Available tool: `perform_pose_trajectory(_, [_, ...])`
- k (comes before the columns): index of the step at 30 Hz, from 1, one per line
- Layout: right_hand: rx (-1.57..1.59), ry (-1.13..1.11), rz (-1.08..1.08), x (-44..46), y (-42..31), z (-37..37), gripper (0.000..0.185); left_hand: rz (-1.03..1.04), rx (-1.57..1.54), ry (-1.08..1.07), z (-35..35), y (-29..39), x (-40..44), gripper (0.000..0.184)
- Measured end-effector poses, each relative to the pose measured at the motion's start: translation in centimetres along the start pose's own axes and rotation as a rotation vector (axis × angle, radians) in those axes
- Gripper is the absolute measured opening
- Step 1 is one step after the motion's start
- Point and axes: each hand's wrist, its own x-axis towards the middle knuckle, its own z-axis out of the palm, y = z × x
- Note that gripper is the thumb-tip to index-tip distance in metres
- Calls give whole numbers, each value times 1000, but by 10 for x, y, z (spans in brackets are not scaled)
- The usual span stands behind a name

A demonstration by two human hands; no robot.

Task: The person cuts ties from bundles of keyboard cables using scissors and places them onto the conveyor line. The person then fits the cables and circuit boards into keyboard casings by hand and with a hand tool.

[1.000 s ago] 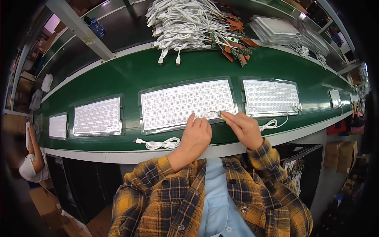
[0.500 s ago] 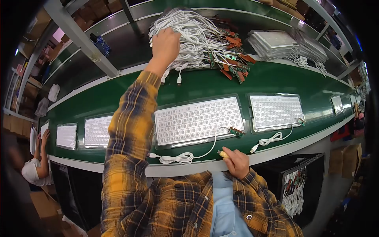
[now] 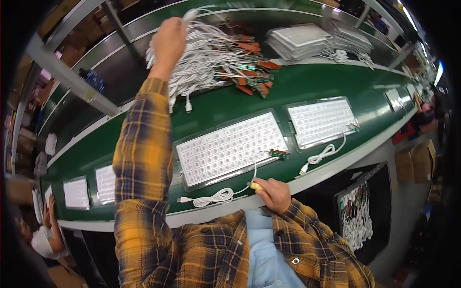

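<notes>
Left arm: we list it extended forward over the table (image 3: 216, 106), sleeve nearly straight, with the left hand (image 3: 169, 41) above the far-side heap of white cables (image 3: 199, 60), back of the hand toward us. Grip narrow, fingers curled in on a white cable loop (image 3: 191, 15), which shows just beyond the knuckles; the fingertips are hidden.

Right arm: bent, kept close to the body. We note the right hand (image 3: 276, 196) at the near edge, its grip closed on a yellow-handled tool (image 3: 259, 186), the dark tip directed left. The tip lies over or beside a cable lead; we cannot tell whether they touch.

Middle keyboard panel (image 3: 230, 149): flat on the table, between the two hands, beyond the right hand and nearer to us than the left. White, rows of round marks, set in a clear tray. At its right near corner, a small green circuit board (image 3: 279, 154) with a reddish strip; from this, a white lead runs to a coiled cable (image 3: 218, 196) with a USB plug, near the front edge.

Cable heap: we record pale looped cords, their green boards and orange-red strips fanned to the right.

Adjacent: right-hand keyboard panel (image 3: 321, 122), also with board and coiled cord; stacked panels (image 3: 297, 41) on the far side.
</notes>
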Motion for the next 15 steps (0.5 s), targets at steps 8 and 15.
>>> perform_pose_trajectory(8, [91,15,118,4,-18,12,35,-141,-667,-118,-95,47,-28,19])
perform_pose_trajectory(15, [240,73,301,59,-52,4,41,327,-560,-871,-170,47,-132,24])
